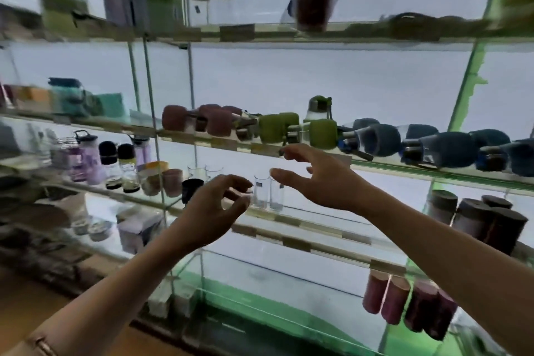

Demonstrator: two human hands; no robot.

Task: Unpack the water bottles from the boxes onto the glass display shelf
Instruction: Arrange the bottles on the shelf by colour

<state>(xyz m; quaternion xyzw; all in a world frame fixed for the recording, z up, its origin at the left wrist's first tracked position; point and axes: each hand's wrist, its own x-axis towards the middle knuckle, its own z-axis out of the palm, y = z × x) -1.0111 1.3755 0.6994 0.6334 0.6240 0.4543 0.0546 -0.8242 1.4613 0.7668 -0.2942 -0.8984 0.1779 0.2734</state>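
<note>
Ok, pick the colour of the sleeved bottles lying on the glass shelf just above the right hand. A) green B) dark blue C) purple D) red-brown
A: the green sleeved bottles lie directly above the right hand; the red-brown bottles lie further left and the dark blue bottles further right.

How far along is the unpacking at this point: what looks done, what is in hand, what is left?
Looks done: a row of sleeved bottles lies on the glass shelf: maroon bottles, green bottles, blue bottles. In hand: nothing; the left hand and right hand are empty, raised near two clear glasses on the shelf below. Left: cannot tell, since no unopened boxes clearly show here.
</note>
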